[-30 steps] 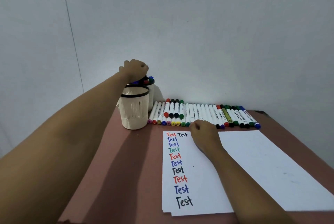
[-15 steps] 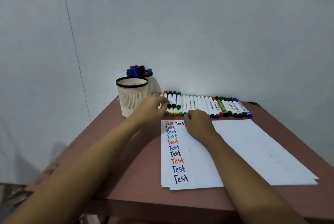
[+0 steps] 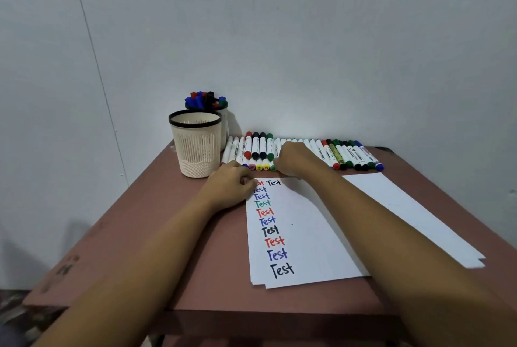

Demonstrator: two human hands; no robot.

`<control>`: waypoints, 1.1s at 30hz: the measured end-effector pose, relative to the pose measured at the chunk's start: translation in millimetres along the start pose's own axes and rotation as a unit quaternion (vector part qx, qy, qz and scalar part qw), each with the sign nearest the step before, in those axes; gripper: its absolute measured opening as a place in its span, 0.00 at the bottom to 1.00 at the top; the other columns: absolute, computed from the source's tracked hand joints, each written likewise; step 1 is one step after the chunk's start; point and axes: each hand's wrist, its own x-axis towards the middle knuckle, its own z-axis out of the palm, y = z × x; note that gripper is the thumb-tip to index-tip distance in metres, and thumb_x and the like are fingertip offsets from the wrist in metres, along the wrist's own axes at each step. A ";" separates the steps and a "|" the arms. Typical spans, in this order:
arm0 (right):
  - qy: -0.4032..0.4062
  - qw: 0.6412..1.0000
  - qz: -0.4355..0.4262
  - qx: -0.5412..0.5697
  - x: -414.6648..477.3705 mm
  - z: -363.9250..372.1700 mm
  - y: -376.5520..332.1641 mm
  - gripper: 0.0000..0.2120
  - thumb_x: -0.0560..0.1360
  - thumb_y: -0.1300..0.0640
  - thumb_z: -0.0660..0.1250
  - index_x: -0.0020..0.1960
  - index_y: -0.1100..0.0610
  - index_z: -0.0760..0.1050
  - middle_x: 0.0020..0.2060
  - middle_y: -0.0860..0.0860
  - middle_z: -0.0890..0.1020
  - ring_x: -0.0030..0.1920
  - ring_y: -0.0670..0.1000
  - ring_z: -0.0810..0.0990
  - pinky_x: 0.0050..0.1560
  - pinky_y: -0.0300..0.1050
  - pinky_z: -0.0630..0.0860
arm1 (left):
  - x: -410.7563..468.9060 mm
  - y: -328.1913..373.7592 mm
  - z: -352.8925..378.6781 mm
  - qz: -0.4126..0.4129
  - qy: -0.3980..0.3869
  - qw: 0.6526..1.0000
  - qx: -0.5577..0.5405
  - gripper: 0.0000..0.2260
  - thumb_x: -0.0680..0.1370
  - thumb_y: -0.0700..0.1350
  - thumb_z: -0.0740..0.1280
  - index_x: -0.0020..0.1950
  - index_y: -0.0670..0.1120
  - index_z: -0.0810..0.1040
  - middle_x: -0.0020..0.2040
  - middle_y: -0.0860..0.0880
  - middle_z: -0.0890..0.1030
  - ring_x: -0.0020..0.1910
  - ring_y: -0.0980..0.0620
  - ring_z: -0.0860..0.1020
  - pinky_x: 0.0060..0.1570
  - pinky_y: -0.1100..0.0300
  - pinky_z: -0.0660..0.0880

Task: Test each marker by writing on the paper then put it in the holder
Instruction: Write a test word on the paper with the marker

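Curled fingers on both hands hide what they hold, so the grip cannot be told for either. The left hand (image 3: 232, 187) rests on the top left corner of a white sheet of paper (image 3: 307, 234), covering the start of the first written word. The right hand (image 3: 293, 160) lies over the near ends of a row of white-barrelled markers with coloured caps (image 3: 263, 148), fingertips down among them. No single marker is seen lifted clear.

The step in hand appears to be choosing the next marker to test. The next move likely calls for drawing one marker out of the tight row without rolling its neighbours, uncapping it, and writing under the lone black word in the second column.

The paper lies on a reddish-brown table (image 3: 167, 234), on top of other sheets. It carries a column of ten words reading "Test" in red, blue, green and black, with one more black "Test" beside the top. The markers lie side by side along the back edge, touching one another, just beyond the paper.

A cream ribbed plastic holder with a black rim (image 3: 195, 148) stands left of the row and shows no markers above its rim. Close behind it a second holder (image 3: 205, 99) is full of capped markers.
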 end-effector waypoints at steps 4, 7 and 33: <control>0.055 0.998 0.005 0.033 13.1 16.1 -5.1 0.13 0.81 0.53 0.58 0.55 0.63 0.73 0.53 0.58 0.78 0.55 0.57 0.76 0.44 0.43 0.67 | -0.8 0.6 1.7 0.006 0.017 1.000 0.002 0.12 0.77 0.52 0.61 0.57 0.50 0.79 0.53 0.48 0.76 0.54 0.50 0.74 0.55 0.53 0.71; 0.078 0.996 0.022 0.035 21.2 29.4 -8.5 0.16 0.81 0.50 0.58 0.56 0.62 0.74 0.55 0.58 0.78 0.55 0.58 0.77 0.43 0.45 0.68 | -2.1 1.1 3.0 0.009 0.025 1.000 0.003 0.12 0.78 0.51 0.61 0.57 0.50 0.79 0.54 0.48 0.76 0.54 0.50 0.73 0.56 0.53 0.71; 0.157 0.894 0.026 0.418 -40.7 -6.4 32.6 0.11 0.73 0.64 0.60 0.41 0.70 0.77 0.31 0.55 0.77 0.33 0.52 0.73 0.39 0.47 0.73 | -9.7 15.5 -2.0 0.120 0.178 0.977 -0.001 0.26 0.76 0.40 0.67 0.71 0.37 0.65 0.67 0.35 0.68 0.67 0.37 0.67 0.66 0.49 0.65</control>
